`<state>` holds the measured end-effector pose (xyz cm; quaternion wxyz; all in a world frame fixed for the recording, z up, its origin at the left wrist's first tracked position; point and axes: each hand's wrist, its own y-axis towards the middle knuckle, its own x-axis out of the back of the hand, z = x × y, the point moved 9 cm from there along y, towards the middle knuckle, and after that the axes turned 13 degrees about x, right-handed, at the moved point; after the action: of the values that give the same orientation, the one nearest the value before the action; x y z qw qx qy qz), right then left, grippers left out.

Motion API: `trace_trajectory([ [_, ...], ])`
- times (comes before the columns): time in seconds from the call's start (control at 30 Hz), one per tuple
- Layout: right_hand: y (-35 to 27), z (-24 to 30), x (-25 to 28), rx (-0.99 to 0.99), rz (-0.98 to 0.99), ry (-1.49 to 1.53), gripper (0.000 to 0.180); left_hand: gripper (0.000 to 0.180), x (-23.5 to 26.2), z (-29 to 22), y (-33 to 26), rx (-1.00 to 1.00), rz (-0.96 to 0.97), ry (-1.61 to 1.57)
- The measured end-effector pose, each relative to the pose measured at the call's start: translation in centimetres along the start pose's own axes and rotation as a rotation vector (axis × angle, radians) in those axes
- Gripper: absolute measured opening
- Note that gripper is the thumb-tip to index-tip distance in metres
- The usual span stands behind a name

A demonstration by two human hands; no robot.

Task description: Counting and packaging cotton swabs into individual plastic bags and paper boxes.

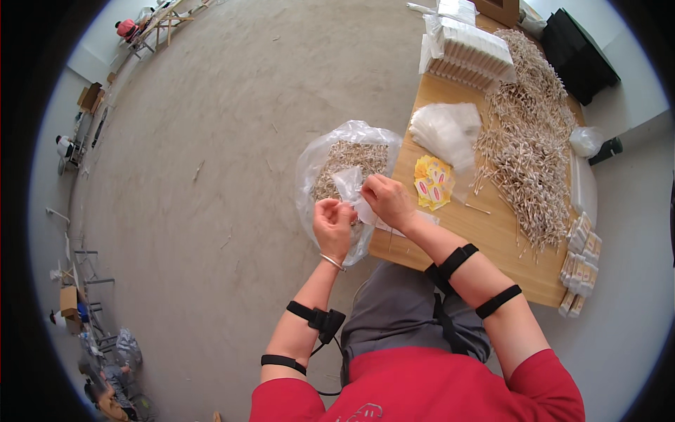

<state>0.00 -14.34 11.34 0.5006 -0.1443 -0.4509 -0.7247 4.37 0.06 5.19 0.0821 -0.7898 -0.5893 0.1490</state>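
Hands (334, 224) (385, 199) (fingers curled) pinch small clear bag (349, 184).

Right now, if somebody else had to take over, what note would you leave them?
Left hand: pinching the lower end of a small clear pouch.
Right hand: pinching the pouch's other side, grip closed.
Things: both hands are above a big clear bag of filled pouches. The wooden table holds a heap of loose sticks, a stack of empty pouches and yellow cards.
Done: many pouches lie in the bag.
Left: a large heap of sticks is unpacked.
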Motion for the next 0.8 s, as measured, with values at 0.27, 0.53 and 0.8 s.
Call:
trace_trajectory([
  [0.27, 0.2, -0.5, -3.6, 0.13, 0.155, -0.075, 0.01, 0.025, 1.6, 7.1, 1.3, 0.512, -0.09, -0.256],
  [0.53, 0.0, -0.8, -4.9, 0.096, 0.207, -0.077, 0.01, 0.025, 1.0, 9.2, 0.9, 0.615, -0.053, -0.446],
  [0.8, -0.4, -1.7, -2.7, 0.064, 0.253, 0.058, 0.007, 0.022, 0.0, 8.5, -0.6, 0.528, -0.041, -0.411],
])
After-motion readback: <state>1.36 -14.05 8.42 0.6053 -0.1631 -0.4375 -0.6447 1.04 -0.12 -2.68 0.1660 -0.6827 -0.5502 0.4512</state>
